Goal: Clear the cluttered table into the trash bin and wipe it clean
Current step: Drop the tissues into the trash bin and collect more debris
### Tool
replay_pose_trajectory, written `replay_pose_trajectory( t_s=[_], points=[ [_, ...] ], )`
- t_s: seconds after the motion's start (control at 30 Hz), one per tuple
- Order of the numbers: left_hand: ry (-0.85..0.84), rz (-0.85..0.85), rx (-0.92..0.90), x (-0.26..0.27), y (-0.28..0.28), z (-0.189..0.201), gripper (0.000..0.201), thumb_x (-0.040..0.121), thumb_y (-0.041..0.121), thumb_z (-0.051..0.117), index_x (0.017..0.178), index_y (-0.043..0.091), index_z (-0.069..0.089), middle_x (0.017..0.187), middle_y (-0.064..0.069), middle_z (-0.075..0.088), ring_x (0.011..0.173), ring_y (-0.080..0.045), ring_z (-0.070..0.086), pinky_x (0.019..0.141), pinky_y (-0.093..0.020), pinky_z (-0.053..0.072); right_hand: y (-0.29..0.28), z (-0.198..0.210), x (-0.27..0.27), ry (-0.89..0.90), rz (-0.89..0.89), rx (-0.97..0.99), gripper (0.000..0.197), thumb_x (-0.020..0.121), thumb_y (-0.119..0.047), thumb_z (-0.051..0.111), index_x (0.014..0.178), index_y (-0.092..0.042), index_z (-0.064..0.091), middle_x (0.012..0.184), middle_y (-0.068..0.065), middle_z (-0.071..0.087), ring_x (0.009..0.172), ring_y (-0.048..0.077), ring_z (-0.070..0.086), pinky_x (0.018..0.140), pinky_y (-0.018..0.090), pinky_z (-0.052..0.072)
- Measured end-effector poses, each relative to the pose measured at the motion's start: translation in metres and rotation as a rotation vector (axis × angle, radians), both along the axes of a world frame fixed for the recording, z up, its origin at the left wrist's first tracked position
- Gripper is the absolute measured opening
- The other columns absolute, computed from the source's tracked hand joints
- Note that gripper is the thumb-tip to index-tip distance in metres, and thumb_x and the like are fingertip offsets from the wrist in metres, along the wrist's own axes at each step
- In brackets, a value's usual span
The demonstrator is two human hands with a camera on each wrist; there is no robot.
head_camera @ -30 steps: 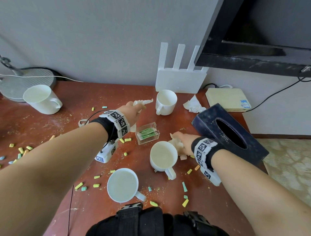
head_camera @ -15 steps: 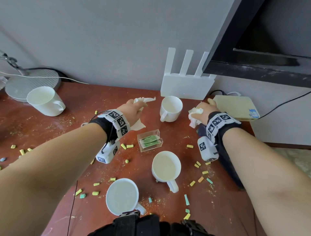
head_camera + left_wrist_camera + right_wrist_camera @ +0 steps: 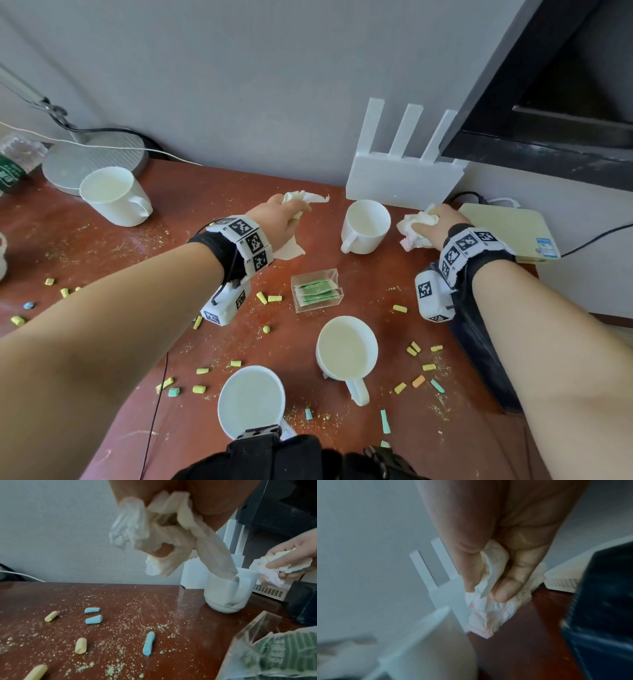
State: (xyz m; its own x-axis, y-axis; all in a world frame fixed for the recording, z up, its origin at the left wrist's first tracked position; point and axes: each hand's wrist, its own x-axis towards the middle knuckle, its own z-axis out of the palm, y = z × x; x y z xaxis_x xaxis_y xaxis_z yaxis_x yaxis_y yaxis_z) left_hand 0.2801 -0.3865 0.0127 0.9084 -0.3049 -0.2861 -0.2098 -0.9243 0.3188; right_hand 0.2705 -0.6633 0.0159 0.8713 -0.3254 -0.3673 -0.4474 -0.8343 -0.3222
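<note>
My left hand (image 3: 284, 214) grips a crumpled white tissue (image 3: 305, 197) above the red-brown table (image 3: 171, 260); in the left wrist view the tissue (image 3: 154, 534) hangs from the palm over the tabletop. My right hand (image 3: 433, 226) grips another crumpled white tissue (image 3: 412, 229) at the back right, beside a white mug (image 3: 364, 226); the right wrist view shows thumb and fingers (image 3: 506, 588) pinching that tissue (image 3: 488, 615). Yellow, blue and orange crumb pieces (image 3: 419, 368) and fine powder litter the table.
White mugs stand at back left (image 3: 114, 195), centre (image 3: 346, 349) and front (image 3: 251, 401). A clear box with green packets (image 3: 317, 289), a dark tissue box (image 3: 479, 342) under my right forearm, a white router (image 3: 400, 178), a beige device (image 3: 510, 233) and a lamp base (image 3: 96, 157) are also here.
My right hand left the centre mug, moved to the back right and took hold of the crumpled tissue there. My left hand kept its tissue and barely shifted.
</note>
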Motion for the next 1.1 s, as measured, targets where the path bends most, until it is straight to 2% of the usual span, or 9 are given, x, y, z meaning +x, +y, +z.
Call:
replay_pose_trajectory(
  t_s=[0.1, 0.2, 0.33, 0.5, 0.63, 0.77, 0.83, 0.97, 1.1],
  points=[
    [-0.045, 0.014, -0.011, -0.016, -0.001, 0.014, 0.040, 0.100, 0.022, 0.029, 0.137, 0.032, 0.036, 0.138, -0.012, 0.036, 0.072, -0.019, 0.054, 0.065, -0.025, 0.042, 0.005, 0.027, -0.017, -0.116, 0.058, 0.062, 0.030, 0.084, -0.029, 0.059, 0.107, -0.009, 0.056, 0.098, 0.008, 0.057, 0.086, 0.025, 0.051, 0.071, 0.028, 0.034],
    [-0.113, 0.049, -0.052, -0.037, 0.006, 0.031, 0.039, 0.099, 0.021, 0.032, 0.136, 0.031, 0.040, 0.134, -0.010, 0.040, 0.095, -0.029, 0.057, 0.077, -0.028, 0.040, 0.019, 0.052, -0.042, -0.234, 0.210, 0.072, 0.037, 0.089, -0.028, 0.058, 0.120, -0.009, 0.050, 0.105, 0.006, 0.053, 0.088, 0.019, 0.045, 0.073, 0.025, 0.032],
    [-0.194, 0.141, -0.137, -0.075, 0.027, 0.051, 0.037, 0.098, 0.023, 0.037, 0.133, 0.032, 0.044, 0.131, -0.009, 0.043, 0.104, -0.029, 0.055, 0.091, -0.034, 0.042, 0.047, 0.076, -0.073, -0.357, 0.378, 0.128, 0.038, 0.090, -0.030, 0.058, 0.121, -0.010, 0.049, 0.101, 0.000, 0.049, 0.088, 0.014, 0.042, 0.070, 0.020, 0.027],
    [-0.262, 0.275, -0.201, -0.134, 0.059, 0.064, 0.037, 0.097, 0.021, 0.040, 0.132, 0.030, 0.046, 0.129, -0.009, 0.044, 0.104, -0.029, 0.054, 0.090, -0.033, 0.042, 0.081, 0.087, -0.099, -0.380, 0.570, 0.163, 0.036, 0.089, -0.032, 0.060, 0.117, -0.012, 0.050, 0.101, -0.001, 0.050, 0.088, 0.014, 0.044, 0.066, 0.018, 0.026],
    [-0.305, 0.343, -0.214, -0.178, 0.083, 0.068, 0.038, 0.097, 0.018, 0.040, 0.133, 0.030, 0.045, 0.123, -0.011, 0.046, 0.098, -0.027, 0.053, 0.080, -0.027, 0.038, 0.108, 0.100, -0.126, -0.407, 0.640, 0.168, 0.032, 0.088, -0.033, 0.060, 0.111, -0.013, 0.050, 0.098, -0.001, 0.050, 0.081, 0.014, 0.046, 0.053, 0.015, 0.031],
    [-0.331, 0.377, -0.222, -0.226, 0.116, 0.076, 0.042, 0.097, 0.018, 0.039, 0.136, 0.033, 0.041, 0.130, -0.010, 0.046, 0.109, -0.029, 0.052, 0.088, -0.032, 0.040, 0.138, 0.119, -0.169, -0.459, 0.676, 0.135, 0.037, 0.088, -0.034, 0.061, 0.115, -0.012, 0.051, 0.107, 0.004, 0.057, 0.087, 0.015, 0.046, 0.071, 0.023, 0.030],
    [-0.354, 0.394, -0.231, -0.254, 0.138, 0.081, 0.043, 0.097, 0.018, 0.039, 0.137, 0.034, 0.040, 0.135, -0.009, 0.043, 0.111, -0.028, 0.051, 0.092, -0.034, 0.041, 0.159, 0.130, -0.196, -0.479, 0.700, 0.108, 0.037, 0.088, -0.035, 0.060, 0.117, -0.012, 0.050, 0.109, 0.005, 0.058, 0.087, 0.016, 0.046, 0.072, 0.023, 0.030],
    [-0.384, 0.446, -0.237, -0.327, 0.196, 0.087, 0.042, 0.096, 0.018, 0.040, 0.137, 0.031, 0.040, 0.134, -0.010, 0.045, 0.108, -0.029, 0.052, 0.086, -0.032, 0.040, 0.220, 0.141, -0.260, -0.507, 0.742, 0.107, 0.039, 0.088, -0.036, 0.060, 0.117, -0.012, 0.050, 0.109, 0.007, 0.059, 0.086, 0.017, 0.047, 0.071, 0.023, 0.032],
    [-0.388, 0.553, -0.229, -0.422, 0.267, 0.088, 0.042, 0.096, 0.018, 0.039, 0.137, 0.028, 0.037, 0.132, -0.010, 0.046, 0.103, -0.028, 0.055, 0.080, -0.032, 0.044, 0.311, 0.134, -0.327, -0.481, 0.855, 0.170, 0.028, 0.086, -0.037, 0.063, 0.103, -0.018, 0.051, 0.106, 0.005, 0.058, 0.085, 0.016, 0.047, 0.071, 0.023, 0.032]
  ],
)
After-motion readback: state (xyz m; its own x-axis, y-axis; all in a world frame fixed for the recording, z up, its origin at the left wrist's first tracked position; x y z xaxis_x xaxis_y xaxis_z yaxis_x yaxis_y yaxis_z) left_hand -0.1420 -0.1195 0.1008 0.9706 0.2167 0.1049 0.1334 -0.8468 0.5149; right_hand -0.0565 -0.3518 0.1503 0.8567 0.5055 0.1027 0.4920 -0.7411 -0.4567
